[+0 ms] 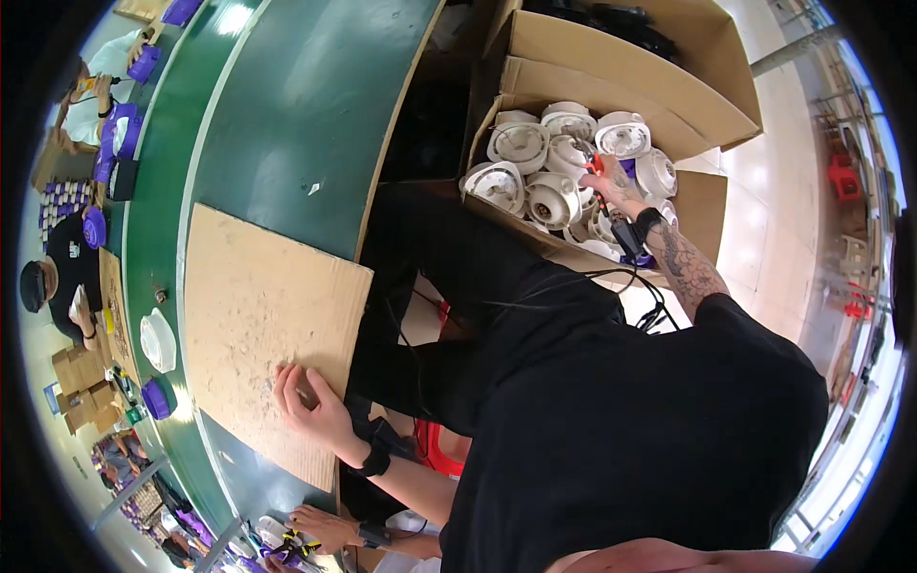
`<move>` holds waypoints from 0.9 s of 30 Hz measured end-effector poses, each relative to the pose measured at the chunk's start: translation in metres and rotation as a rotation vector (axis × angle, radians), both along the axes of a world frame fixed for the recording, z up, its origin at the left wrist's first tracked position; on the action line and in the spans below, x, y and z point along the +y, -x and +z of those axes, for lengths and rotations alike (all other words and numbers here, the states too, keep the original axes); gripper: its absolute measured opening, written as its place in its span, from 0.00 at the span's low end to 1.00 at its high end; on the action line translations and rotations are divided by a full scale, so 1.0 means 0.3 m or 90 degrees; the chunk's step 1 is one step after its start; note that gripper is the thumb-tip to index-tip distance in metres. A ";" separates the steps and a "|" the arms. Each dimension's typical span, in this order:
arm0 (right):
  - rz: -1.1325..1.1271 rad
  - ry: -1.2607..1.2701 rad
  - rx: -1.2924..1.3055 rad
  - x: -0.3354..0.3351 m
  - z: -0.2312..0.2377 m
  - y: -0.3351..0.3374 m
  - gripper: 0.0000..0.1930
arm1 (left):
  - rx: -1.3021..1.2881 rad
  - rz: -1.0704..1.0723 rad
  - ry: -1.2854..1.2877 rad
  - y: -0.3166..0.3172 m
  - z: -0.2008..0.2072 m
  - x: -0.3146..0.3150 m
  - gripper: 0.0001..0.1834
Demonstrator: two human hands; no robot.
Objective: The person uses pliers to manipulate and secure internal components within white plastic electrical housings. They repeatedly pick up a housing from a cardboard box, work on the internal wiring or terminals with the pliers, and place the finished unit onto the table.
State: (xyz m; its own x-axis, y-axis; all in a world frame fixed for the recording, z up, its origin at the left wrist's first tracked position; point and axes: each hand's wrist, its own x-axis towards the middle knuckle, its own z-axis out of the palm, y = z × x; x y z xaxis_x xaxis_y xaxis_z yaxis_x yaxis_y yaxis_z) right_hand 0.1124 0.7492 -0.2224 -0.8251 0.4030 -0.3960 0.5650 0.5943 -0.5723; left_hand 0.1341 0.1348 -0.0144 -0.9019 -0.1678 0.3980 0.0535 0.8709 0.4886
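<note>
My left hand (315, 413) rests on a flat cardboard sheet (263, 315) on the green bench. Its fingers curve loosely, apart from the thumb, and nothing shows between them. Out to the right, my right hand (616, 188) is closed around red-handled pliers (595, 165). Their metal jaws are among the white round plastic housings (554, 199) that fill an open cardboard box (616, 91). Whether the jaws grip a housing, I cannot tell. Dark bands circle both my wrists.
A green conveyor belt (158, 239) runs beyond the bench, carrying a white housing (158, 341) and a purple part (155, 398). Black cables (654, 304) hang beside the box. A co-worker's hand (325, 528) works near the lower edge; other people sit across the belt.
</note>
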 end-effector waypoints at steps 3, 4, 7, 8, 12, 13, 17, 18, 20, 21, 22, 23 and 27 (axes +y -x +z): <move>-0.127 -0.141 0.045 0.161 -0.117 -0.036 0.41 | 0.006 -0.015 -0.023 0.018 -0.021 0.014 0.07; -0.137 -0.224 0.111 0.202 -0.115 -0.007 0.41 | 0.012 -0.007 -0.014 0.002 -0.011 0.005 0.07; -0.015 -0.413 0.222 0.270 -0.028 0.087 0.44 | 0.022 0.026 -0.001 -0.031 0.011 0.002 0.07; 0.050 -0.469 0.241 0.283 0.011 0.101 0.45 | 0.022 0.036 -0.002 -0.042 0.020 0.004 0.07; 0.125 -0.420 0.074 0.510 -0.003 0.067 0.47 | 0.032 -0.006 0.007 0.008 -0.015 0.024 0.07; 0.126 -0.377 0.061 0.483 -0.004 0.068 0.47 | 0.036 -0.004 0.018 0.005 -0.013 0.018 0.06; 0.204 -0.307 -0.010 0.376 0.060 0.015 0.45 | 0.047 0.008 0.051 -0.008 0.011 0.024 0.06; 0.248 -0.306 -0.038 0.337 0.102 0.023 0.45 | 0.047 0.015 0.048 -0.024 0.012 0.009 0.06; 0.314 -0.340 -0.076 0.358 0.140 0.014 0.44 | 0.054 0.007 0.025 -0.018 -0.005 0.008 0.06; 0.310 -0.319 -0.070 0.366 0.148 0.007 0.44 | 0.052 0.007 0.029 -0.017 -0.007 0.010 0.06; 0.306 -0.298 -0.063 0.374 0.155 -0.001 0.44 | 0.050 0.008 0.032 -0.017 -0.006 0.013 0.06; 0.303 -0.276 -0.057 0.381 0.163 -0.006 0.44 | 0.049 0.010 0.036 -0.018 -0.006 0.016 0.06; 0.339 -0.355 -0.050 0.368 0.191 0.018 0.43 | 0.046 0.009 0.013 -0.015 -0.005 0.020 0.08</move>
State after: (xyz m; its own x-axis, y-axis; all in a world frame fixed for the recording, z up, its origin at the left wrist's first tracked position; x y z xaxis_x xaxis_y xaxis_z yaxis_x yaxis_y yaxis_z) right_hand 0.1071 0.8595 -0.1651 -0.9412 0.1170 -0.3170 0.1490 0.9857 -0.0785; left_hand 0.1385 0.1409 -0.0159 -0.8683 -0.1725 0.4652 0.0749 0.8813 0.4665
